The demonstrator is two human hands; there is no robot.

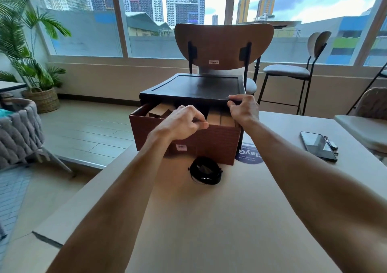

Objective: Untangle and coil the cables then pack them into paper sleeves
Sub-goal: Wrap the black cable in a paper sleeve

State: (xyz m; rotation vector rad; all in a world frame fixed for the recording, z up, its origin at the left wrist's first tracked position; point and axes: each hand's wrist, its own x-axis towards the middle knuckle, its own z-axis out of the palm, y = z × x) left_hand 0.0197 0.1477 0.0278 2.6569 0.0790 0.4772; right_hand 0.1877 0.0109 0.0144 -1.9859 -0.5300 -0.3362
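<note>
Head view: brown box [205, 144] sits at far edge of counter [209, 220]; everything else placed relative to it.

Right hand [244, 109], fingers clamped on near-right corner of black lid [192, 88], holds the lid up over box's back half, near edge tipped up. Left hand [184, 119] is at box's near rim, fingers curled, thumb & index pinched together right at the rim. Prob. gripping the rim itself, tho a sleeve top can't be ruled out.

Paper sleeves [213, 117] stand upright inside box, long axis vertical, tops up; whether tops are open can't be told.

Coiled cable [206, 173] lies flat on counter just in front of box's near wall, touching neither hand. Loop faces up, slightly oval, wider axis approx parallel to that wall; no clear pointing end.

Step, as I judge it: this cable's coiling done, box being opened to get a sleeve. Next move needs a sleeve out w/ left hand, lid parked clear, then coil slid in flat w/o springing loose.

Phone [317, 146] well right of box.
</note>
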